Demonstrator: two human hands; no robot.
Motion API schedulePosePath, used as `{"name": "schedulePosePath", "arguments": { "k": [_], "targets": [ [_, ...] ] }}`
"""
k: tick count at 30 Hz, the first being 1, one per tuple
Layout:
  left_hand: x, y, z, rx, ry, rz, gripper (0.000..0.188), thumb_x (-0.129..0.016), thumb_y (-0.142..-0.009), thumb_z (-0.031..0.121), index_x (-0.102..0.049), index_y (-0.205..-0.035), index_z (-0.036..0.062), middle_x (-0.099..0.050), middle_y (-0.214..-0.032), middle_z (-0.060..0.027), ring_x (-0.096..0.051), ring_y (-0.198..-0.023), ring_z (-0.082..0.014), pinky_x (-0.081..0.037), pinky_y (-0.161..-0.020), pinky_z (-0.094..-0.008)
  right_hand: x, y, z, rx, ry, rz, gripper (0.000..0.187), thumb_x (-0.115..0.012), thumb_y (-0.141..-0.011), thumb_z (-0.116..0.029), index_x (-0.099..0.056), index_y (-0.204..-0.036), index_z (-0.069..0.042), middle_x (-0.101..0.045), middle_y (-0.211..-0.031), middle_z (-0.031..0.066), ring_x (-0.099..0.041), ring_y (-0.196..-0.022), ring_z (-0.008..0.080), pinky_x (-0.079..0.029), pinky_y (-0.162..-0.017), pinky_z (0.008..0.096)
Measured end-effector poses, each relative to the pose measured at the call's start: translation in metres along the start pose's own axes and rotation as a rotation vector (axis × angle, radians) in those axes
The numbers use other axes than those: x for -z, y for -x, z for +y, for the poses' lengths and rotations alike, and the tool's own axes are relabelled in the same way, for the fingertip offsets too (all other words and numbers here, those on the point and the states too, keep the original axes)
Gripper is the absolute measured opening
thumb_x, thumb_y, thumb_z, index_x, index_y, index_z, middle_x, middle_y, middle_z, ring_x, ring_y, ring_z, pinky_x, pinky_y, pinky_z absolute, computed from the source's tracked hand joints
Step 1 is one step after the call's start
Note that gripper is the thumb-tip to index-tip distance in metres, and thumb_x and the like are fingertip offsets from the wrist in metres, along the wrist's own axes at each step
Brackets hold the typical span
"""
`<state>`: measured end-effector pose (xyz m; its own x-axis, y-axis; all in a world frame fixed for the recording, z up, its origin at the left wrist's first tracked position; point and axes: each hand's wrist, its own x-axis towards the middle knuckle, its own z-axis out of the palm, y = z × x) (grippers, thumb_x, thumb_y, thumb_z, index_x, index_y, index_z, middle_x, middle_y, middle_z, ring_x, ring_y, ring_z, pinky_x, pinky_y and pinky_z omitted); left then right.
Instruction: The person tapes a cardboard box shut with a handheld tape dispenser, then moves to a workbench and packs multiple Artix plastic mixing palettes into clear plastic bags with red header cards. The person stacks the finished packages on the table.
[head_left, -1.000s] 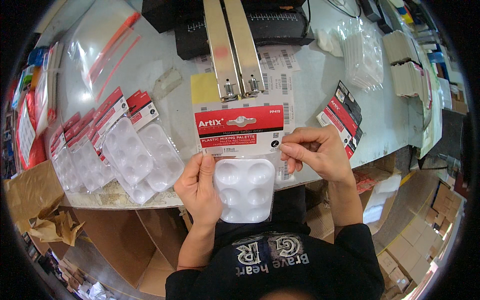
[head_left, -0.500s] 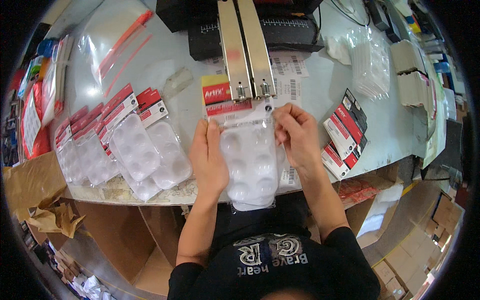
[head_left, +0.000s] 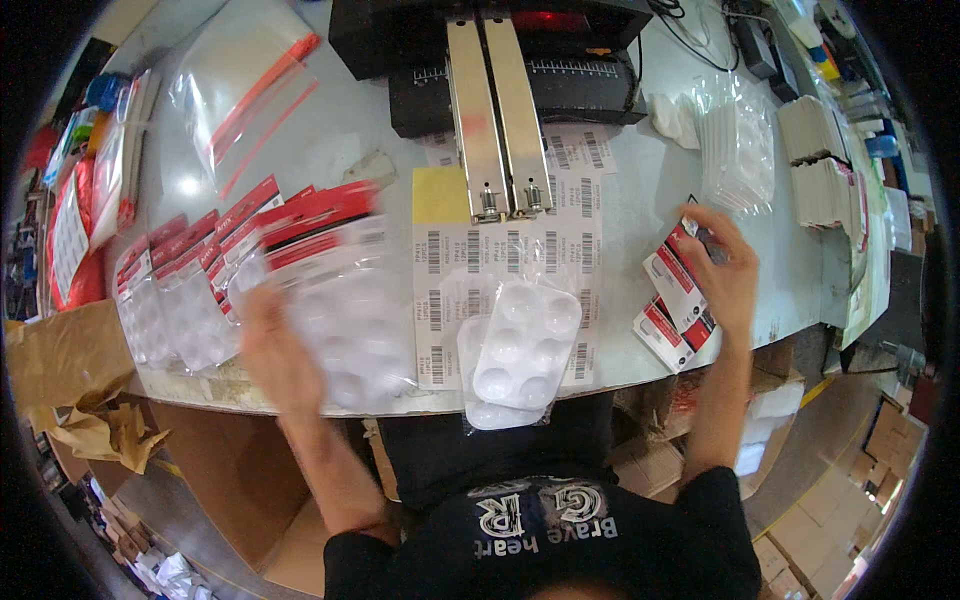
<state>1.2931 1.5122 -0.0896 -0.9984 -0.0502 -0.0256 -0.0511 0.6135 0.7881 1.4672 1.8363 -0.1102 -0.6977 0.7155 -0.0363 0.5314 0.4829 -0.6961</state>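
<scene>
My left hand point(head_left: 275, 335), smeared by motion, is closed on the left edge of a bagged white paint palette point(head_left: 350, 325) with a red-and-white header card, over other packed palettes. My right hand point(head_left: 725, 265) pinches the top of a folded red, white and black header card point(head_left: 675, 278) on the right. A second header card point(head_left: 662, 330) lies just below it. Between my hands, two white palettes in clear bags point(head_left: 525, 345) overlap at the table's front edge, with no header card on them.
A black machine point(head_left: 515, 90) with two metal rails stands at the back over barcode label sheets point(head_left: 435, 290). Carded palettes point(head_left: 180, 310) lie left, near clear bags with red strips point(head_left: 255, 90). Bagged palettes point(head_left: 735, 150) and card stacks point(head_left: 815, 150) sit right.
My left hand has swung left with the carded palette pack, away from the rails. My right hand has moved right onto the header cards. Bagged palettes beneath are now uncovered.
</scene>
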Motion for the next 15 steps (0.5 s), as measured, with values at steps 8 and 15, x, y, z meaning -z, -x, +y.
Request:
{"name": "schedulePosePath", "arguments": {
  "k": [8,15],
  "targets": [
    [-0.087,0.074,-0.019,-0.585,-0.291,-0.292,0.035,-0.072,-0.076,0.035,-0.064,-0.092,0.0048,-0.048,-0.114,-0.0163,-0.043,-0.109,-0.0349,-0.034,-0.092,-0.0452,0.015,0.01,0.085,0.061,0.222,-0.099,0.081,-0.084,-0.06,-0.028,-0.052,-0.129,-0.002,-0.054,-0.13,0.0171,-0.059,-0.11,0.0281,-0.04,-0.101,0.0328],
    [-0.092,0.071,-0.006,-0.372,0.102,-0.427,0.021,-0.07,-0.081,0.02,-0.058,-0.088,0.0046,-0.057,-0.11,-0.0129,-0.052,-0.099,-0.0227,-0.041,-0.085,-0.0386,0.021,0.004,0.063,-0.022,0.237,-0.141,0.09,-0.083,-0.059,-0.041,-0.048,-0.13,0.001,-0.058,-0.123,0.0199,-0.059,-0.111,0.0309,-0.042,-0.097,0.0381]
  ]
}}
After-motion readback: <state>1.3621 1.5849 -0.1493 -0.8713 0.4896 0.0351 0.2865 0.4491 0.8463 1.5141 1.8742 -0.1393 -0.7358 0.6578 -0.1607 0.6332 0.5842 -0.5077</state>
